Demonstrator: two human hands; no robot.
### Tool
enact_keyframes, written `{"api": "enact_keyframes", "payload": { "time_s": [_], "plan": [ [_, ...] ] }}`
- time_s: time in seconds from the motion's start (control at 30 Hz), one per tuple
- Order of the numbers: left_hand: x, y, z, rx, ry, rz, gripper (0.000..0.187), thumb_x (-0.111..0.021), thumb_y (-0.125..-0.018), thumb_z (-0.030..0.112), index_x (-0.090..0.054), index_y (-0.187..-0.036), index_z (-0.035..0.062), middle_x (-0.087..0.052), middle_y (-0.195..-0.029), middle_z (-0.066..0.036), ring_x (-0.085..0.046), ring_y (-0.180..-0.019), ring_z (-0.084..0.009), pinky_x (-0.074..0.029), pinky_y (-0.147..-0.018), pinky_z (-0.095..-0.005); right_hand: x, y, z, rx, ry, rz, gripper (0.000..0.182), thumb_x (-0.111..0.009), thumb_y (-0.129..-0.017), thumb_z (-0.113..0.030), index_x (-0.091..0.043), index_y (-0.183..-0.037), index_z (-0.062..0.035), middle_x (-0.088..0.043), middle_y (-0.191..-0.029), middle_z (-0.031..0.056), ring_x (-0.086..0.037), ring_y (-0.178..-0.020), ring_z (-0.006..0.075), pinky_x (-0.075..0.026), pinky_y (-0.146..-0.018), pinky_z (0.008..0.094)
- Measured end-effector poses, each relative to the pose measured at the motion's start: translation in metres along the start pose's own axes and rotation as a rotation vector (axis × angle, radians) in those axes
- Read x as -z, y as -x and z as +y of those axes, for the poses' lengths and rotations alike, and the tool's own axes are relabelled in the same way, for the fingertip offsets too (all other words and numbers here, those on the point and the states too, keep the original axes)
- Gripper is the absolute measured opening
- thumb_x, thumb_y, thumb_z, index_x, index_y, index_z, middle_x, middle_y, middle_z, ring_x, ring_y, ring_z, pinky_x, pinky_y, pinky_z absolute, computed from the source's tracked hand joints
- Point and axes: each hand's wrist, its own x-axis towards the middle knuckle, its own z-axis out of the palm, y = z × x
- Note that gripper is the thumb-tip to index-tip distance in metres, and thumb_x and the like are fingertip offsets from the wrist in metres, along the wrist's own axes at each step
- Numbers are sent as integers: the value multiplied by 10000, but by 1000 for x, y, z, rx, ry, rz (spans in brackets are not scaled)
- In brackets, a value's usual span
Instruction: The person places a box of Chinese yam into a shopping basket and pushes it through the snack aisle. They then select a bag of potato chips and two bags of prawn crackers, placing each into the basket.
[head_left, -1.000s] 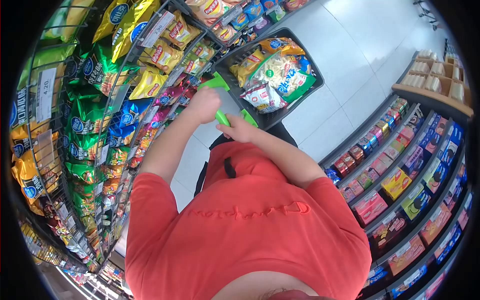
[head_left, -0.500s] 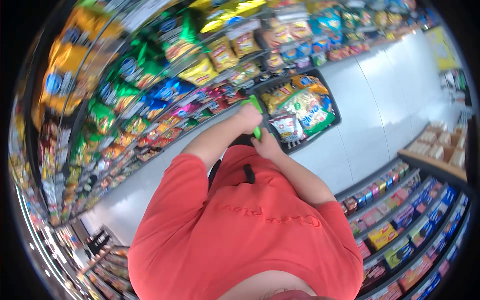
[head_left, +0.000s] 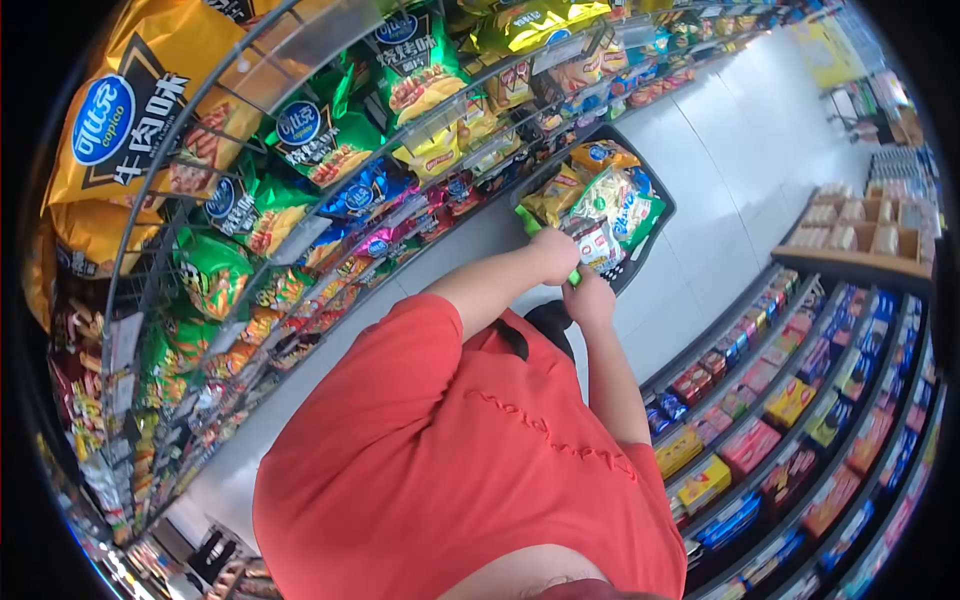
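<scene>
Both hands grip a green handle [head_left: 574, 277] at the near end of a dark shopping cart [head_left: 668, 215]. My left hand [head_left: 557, 255] is wrapped round the handle's left part. My right hand [head_left: 590, 297] is closed on its right end, close beside the left. Inside the cart lie a large green and white snack bag [head_left: 640, 215], a yellow bag [head_left: 553, 195], an orange bag [head_left: 604, 154] and a white and red bag [head_left: 597, 247].
Racks of chip bags [head_left: 310, 130] curve along the left and top. Low shelves of small boxes [head_left: 750, 445] stand at the right, with a wooden display [head_left: 860, 258] behind them. Pale tiled floor [head_left: 735, 165] runs between.
The view has turned and shifted; the cart, handle and hands now appear further right and slightly lower. The left racks look larger and nearer. Both hands still hold the handle.
</scene>
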Motion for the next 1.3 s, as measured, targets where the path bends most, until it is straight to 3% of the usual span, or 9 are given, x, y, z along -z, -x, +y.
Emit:
{"api": "enact_keyframes", "payload": {
  "time_s": [0.2, 0.43, 0.57, 0.7, 0.9, 1.03, 1.3],
  "plan": [
    [-19, 40, 2, -48, 33, -10, 254, -639, -782, 209, -747, -943, 45, -735, -979, -152, -719, -925, -285, -573, -782, -409, -12, 40, -12, 8, -17, -61, 326, -660, -824, -382, -675, -1012, -117, -702, -888, 197, -675, -860, 397, -538, -759, 495],
    [-51, 101, 17, -72, -33, -77, 275, -641, -794, 247, -753, -977, 75, -732, -1026, -131, -710, -967, -269, -560, -814, -408, -43, 99, -30, 16, -27, -181, 291, -643, -808, -377, -698, -942, -125, -704, -912, 183, -675, -877, 378, -539, -780, 479],
    [-70, 144, 25, -98, -44, -95, 325, -635, -767, 289, -745, -942, 38, -729, -986, -170, -713, -924, -319, -568, -785, -443, -62, 139, -47, 51, -34, -222, 326, -597, -835, -417, -708, -1005, -162, -718, -961, 162, -685, -917, 363, -549, -805, 474],
    [-88, 189, 41, 13, -78, -174, 342, -643, -780, 293, -743, -989, 40, -726, -1047, -157, -707, -977, -298, -562, -834, -422, -86, 183, -67, 50, -78, -173, 331, -616, -824, -419, -693, -995, -145, -715, -963, 170, -685, -922, 365, -548, -808, 480],
    [-144, 251, 48, 3, -80, -79, 290, -632, -778, 278, -753, -933, 65, -737, -971, -133, -713, -930, -296, -567, -792, -424, -125, 244, -93, 87, -95, -128, 313, -613, -822, -378, -705, -915, -93, -706, -881, 205, -692, -843, 385, -550, -769, 497],
    [-174, 285, 52, 3, -64, -123, 283, -626, -772, 263, -755, -932, 67, -737, -973, -138, -714, -924, -294, -566, -786, -422, -146, 280, -106, 105, -105, -121, 296, -645, -820, -375, -697, -955, -117, -700, -863, 192, -674, -842, 399, -543, -755, 503],
    [-205, 350, 58, -33, -35, -58, 252, -621, -780, 215, -758, -937, 73, -739, -959, -128, -719, -909, -276, -565, -776, -405, -183, 334, -132, 100, -71, -102, 295, -645, -810, -382, -679, -888, -100, -697, -844, 190, -677, -820, 396, -544, -732, 502]
  ]
}}
